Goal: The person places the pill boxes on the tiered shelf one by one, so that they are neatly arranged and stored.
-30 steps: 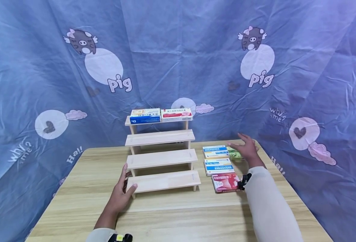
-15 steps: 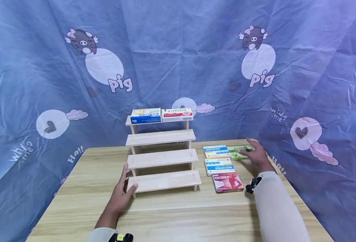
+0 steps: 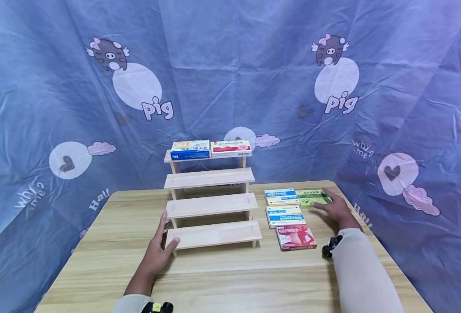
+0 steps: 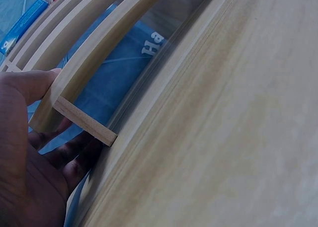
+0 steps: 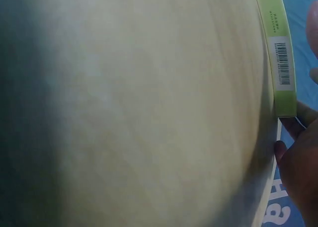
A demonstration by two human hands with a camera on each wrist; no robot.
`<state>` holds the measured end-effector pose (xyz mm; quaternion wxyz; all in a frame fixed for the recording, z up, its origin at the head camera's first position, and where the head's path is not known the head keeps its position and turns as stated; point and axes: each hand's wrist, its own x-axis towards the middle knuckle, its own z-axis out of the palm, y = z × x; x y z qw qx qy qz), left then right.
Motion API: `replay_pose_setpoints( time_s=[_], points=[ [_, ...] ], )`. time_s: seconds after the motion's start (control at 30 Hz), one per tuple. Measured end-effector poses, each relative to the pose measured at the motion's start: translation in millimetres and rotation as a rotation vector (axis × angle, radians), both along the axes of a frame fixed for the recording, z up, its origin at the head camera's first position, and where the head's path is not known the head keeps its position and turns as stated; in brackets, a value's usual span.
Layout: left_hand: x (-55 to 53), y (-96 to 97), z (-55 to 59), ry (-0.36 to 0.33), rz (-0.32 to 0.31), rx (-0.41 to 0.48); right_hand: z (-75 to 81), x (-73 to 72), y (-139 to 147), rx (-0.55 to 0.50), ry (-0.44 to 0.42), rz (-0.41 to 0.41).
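My left hand (image 3: 157, 252) holds the left side of a wooden stepped display rack (image 3: 215, 234). In the left wrist view its thumb (image 4: 44, 83) lies on the lowest board and the other fingers reach down beside the short leg (image 4: 84, 120). Over at the back right, my right hand (image 3: 337, 209) is spread around the right end of a green medicine box (image 3: 310, 198). The right wrist view shows fingers at the end of this green box (image 5: 280, 63), near its barcode, while a fingertip stands apart above it.
Left of the green box lies a blue-and-white medicine box (image 3: 281, 197), then another blue-and-white box (image 3: 285, 216) and a red box (image 3: 296, 237) in front. A blue box (image 3: 190, 150) and a red-and-white box (image 3: 231, 148) sit on the top step. Blue cloth (image 3: 230, 87) hangs behind the table.
My right hand has moved right from above the boxes and lowered to the green box's right end, uncovering the red and green boxes. My left hand stays at the rack.
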<state>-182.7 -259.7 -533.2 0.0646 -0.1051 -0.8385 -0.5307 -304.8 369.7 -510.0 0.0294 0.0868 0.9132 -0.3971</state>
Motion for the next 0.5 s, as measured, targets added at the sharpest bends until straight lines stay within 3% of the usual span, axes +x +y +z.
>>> replay_pose_setpoints(
  time_s=[0.5],
  points=[
    [-0.4, -0.4, -2.1, 0.019, 0.012, -0.017, -17.6, 1.3, 7, -0.020, 0.065, -0.023]
  ],
)
